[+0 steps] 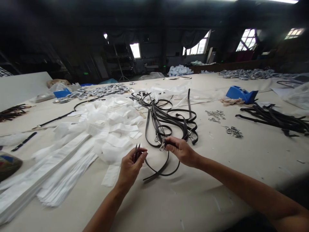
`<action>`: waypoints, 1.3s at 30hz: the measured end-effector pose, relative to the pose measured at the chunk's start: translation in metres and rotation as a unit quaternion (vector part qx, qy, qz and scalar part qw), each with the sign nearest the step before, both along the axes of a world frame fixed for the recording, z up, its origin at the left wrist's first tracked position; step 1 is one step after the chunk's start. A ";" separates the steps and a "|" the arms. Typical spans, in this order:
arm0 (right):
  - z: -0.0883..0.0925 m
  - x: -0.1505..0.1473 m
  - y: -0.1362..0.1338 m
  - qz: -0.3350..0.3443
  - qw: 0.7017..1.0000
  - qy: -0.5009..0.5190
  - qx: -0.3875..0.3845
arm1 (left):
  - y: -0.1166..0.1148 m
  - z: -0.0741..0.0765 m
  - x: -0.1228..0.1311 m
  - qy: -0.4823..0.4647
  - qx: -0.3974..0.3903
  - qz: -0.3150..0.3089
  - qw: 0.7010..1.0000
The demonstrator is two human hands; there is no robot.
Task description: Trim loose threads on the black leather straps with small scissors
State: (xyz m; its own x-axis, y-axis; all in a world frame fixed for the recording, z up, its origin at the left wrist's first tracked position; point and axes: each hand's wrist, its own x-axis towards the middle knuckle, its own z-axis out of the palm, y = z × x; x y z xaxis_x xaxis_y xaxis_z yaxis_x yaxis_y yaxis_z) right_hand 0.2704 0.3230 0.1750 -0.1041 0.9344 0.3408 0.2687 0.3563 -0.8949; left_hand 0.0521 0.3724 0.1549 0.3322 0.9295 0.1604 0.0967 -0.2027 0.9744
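Near the middle of the table, my right hand (181,150) pinches the end of a black strap with a metal clasp (162,146). To its left, my left hand (131,164) is closed around a small dark pair of snips (136,152), its two blades pointing up. Beyond both hands lies a tangle of long black straps (154,111), with loops spreading to the right. Some metal clasps (191,135) show among them. One thin strap loop (166,174) hangs or lies below my right hand.
White strips (106,125) are heaped left of the straps. Small metal hooks (233,132) lie to the right, near a blue tape dispenser (241,94) and more black straps (277,119). Grey rings (96,91) are piled further back.
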 end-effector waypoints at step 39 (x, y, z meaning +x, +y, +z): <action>-0.003 -0.011 -0.009 0.206 0.952 0.119 -0.191 | -0.022 0.010 0.020 -0.069 -0.157 -0.101 0.980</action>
